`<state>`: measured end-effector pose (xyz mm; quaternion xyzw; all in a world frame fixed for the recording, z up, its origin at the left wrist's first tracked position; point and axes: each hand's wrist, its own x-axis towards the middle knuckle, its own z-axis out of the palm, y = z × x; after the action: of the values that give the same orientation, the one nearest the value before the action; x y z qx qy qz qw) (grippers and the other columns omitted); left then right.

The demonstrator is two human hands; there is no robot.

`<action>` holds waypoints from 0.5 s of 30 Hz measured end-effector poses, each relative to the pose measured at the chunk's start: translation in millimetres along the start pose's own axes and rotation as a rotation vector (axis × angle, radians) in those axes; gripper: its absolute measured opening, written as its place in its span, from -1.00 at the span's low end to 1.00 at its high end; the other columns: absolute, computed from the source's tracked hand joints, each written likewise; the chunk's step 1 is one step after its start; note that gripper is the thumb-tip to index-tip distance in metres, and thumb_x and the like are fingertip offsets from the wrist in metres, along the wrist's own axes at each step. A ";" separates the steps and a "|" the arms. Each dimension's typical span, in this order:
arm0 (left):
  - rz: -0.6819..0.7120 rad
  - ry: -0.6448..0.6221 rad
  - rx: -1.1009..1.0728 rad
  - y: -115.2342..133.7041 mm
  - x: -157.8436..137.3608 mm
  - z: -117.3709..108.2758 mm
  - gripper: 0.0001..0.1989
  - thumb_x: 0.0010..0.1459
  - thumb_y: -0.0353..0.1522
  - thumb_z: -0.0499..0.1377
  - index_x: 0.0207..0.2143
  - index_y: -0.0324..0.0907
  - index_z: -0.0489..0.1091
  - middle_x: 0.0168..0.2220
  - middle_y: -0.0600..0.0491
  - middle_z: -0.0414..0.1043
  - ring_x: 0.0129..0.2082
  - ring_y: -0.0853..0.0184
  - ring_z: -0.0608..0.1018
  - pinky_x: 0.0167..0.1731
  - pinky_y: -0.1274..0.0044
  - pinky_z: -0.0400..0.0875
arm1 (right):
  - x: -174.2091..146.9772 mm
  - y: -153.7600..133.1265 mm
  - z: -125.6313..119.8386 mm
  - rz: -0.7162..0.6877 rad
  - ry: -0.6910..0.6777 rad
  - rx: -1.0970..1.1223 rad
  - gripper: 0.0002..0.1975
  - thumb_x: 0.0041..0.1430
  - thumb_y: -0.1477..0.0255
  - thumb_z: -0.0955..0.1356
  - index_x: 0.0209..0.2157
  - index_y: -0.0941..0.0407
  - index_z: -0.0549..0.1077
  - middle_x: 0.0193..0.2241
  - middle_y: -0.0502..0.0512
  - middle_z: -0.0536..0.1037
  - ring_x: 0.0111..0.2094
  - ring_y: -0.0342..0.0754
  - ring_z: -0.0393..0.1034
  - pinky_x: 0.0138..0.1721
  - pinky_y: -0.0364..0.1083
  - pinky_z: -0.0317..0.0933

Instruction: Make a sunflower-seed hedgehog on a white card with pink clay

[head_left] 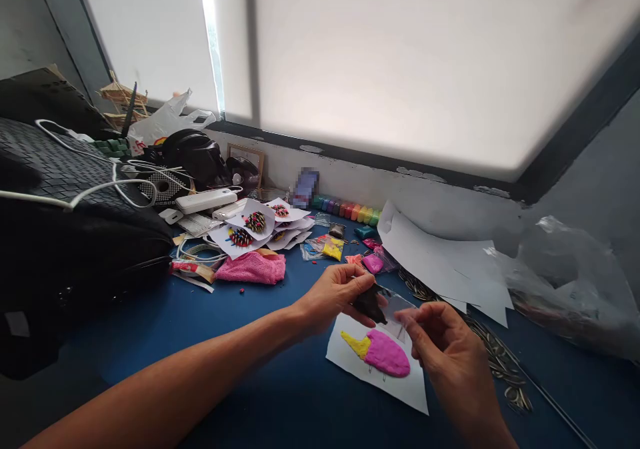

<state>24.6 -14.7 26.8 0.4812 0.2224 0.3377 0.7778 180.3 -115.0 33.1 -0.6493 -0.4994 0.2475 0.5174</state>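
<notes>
Between my two hands is a small clear plastic bag (397,310) with a dark lump of clay (371,304) at its left end. My left hand (334,296) is closed on the dark end. The fingers of my right hand (447,349) pinch the clear end. Just below lies a white paper sheet (353,364) bearing a flattened clay shape, with a magenta oval body (387,354) and a yellow pointed part (356,344) at its left. Small pencil-drawn legs show under the body.
Sunflower seeds (493,352) and a thin metal rod (550,396) lie at right, near blank paper sheets (445,256) and a plastic bag (575,282). Clay packets (333,248), finished paper pieces (255,222), a pink cloth (253,268) and a black bag (75,256) are further left.
</notes>
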 end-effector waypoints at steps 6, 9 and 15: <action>-0.077 -0.114 0.005 -3.0 -3.1 -4.2 -0.45 -0.23 -0.23 0.51 -0.22 -0.29 0.41 -0.27 -0.10 0.57 -0.37 0.29 0.63 -0.32 0.46 0.55 | -4.1 2.0 -1.4 -0.035 0.054 0.031 -0.66 -0.04 0.12 0.48 -0.49 0.07 0.40 -0.52 0.01 0.51 -0.64 -0.18 0.25 -0.62 -0.17 0.25; -0.096 -0.127 0.044 -5.9 -3.2 -4.3 -0.49 -0.18 -0.16 0.47 -0.28 -0.31 0.44 -0.31 -0.13 0.57 -0.39 0.28 0.62 -0.39 0.50 0.53 | -4.5 4.4 -2.9 -0.028 0.020 -0.004 -0.69 0.02 0.11 0.44 -0.35 0.06 0.52 -0.57 -0.02 0.45 -0.61 -0.16 0.25 -0.60 -0.17 0.25; -0.033 -0.151 0.028 -7.9 -3.1 -3.3 -0.57 -0.13 -0.21 0.45 -0.29 -0.31 0.46 -0.34 -0.05 0.55 -0.40 0.33 0.62 -0.24 0.46 0.53 | 0.5 0.6 -4.3 0.101 -0.114 0.036 -0.54 -0.07 0.00 0.43 -0.35 0.12 0.60 -0.68 -0.05 0.35 -0.65 -0.18 0.18 -0.63 -0.17 0.18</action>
<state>22.7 -17.5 18.3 0.5125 0.1759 0.2844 0.7909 184.3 -116.4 34.1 -0.6491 -0.4902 0.3187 0.4866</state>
